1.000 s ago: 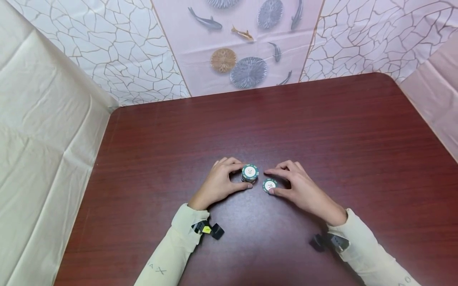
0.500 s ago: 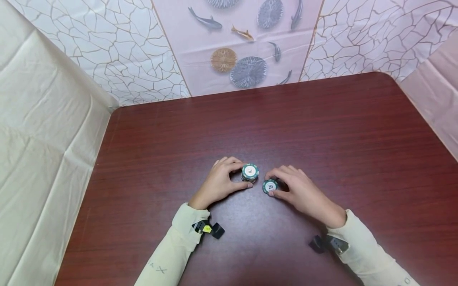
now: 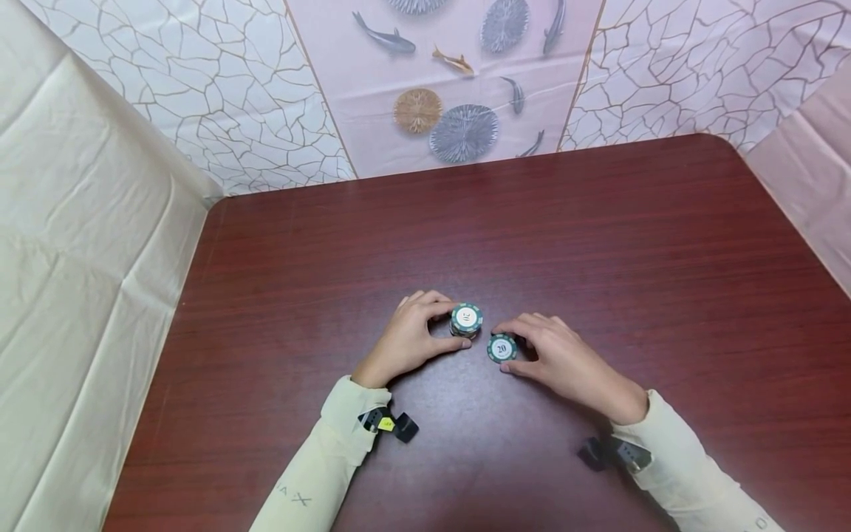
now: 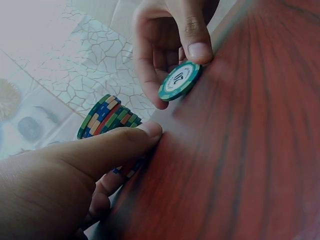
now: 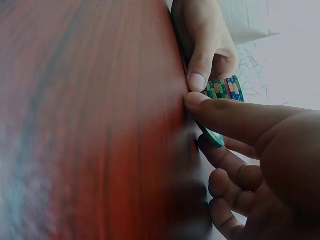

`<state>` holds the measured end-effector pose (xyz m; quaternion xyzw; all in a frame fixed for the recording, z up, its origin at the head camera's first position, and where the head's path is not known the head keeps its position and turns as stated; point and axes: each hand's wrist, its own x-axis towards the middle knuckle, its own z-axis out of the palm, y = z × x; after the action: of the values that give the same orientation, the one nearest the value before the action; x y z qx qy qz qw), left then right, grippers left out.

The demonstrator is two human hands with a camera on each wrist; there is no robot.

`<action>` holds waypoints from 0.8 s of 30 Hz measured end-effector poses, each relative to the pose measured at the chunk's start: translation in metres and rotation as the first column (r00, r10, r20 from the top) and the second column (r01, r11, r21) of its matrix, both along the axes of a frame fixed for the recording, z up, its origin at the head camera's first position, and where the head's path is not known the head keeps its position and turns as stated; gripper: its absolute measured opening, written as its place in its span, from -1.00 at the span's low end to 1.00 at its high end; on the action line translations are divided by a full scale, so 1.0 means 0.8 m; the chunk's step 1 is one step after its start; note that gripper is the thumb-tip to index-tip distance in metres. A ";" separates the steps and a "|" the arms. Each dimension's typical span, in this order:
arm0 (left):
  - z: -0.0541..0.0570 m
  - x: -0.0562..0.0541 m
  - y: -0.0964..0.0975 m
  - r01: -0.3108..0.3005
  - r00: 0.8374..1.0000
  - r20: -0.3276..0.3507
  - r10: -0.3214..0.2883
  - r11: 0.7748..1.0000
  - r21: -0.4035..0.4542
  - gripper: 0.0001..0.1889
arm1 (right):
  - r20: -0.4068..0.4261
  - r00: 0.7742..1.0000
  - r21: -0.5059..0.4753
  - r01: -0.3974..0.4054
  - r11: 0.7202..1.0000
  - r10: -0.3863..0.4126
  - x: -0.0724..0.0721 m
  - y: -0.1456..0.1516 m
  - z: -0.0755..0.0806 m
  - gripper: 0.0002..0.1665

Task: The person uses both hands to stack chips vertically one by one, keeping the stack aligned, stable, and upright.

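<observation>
My left hand grips a stack of poker chips between thumb and fingers. The stack is several chips high, green, blue and red at the edges, with a green chip marked 20 on top. Just right of it, my right hand pinches a single green poker chip, also marked 20, by its edge. In the left wrist view this chip leans at a slant close over the table. Seen from the right wrist, only a sliver of the chip shows between thumb and forefinger.
The dark red wood-grain table spreads around both hands. Patterned cloth hangs behind its far edge, with pale cloth along the left side. Each wrist wears a small black camera.
My right forefinger has come in to the single chip's far edge, and the thumb has slid from its face to the near edge. My left hand stays on the stack.
</observation>
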<state>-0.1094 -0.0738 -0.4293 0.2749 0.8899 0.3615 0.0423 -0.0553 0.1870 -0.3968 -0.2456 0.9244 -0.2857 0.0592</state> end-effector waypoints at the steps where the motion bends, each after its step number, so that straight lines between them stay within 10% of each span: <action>1: 0.000 0.000 0.000 0.000 1.000 0.000 0.000 1.000 0.000 -0.43 | -0.002 1.000 0.007 -0.005 1.000 0.005 0.000 0.000 0.000 -0.43; 24: 0.000 0.001 0.000 -0.004 1.000 0.009 0.004 1.000 0.005 -0.44 | 0.008 0.998 -0.008 -0.058 0.998 0.058 0.001 0.009 0.005 -0.46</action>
<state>-0.1089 -0.0737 -0.4291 0.2719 0.8893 0.3651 0.0448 -0.0546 0.1941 -0.3924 -0.2714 0.9155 -0.2884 0.0703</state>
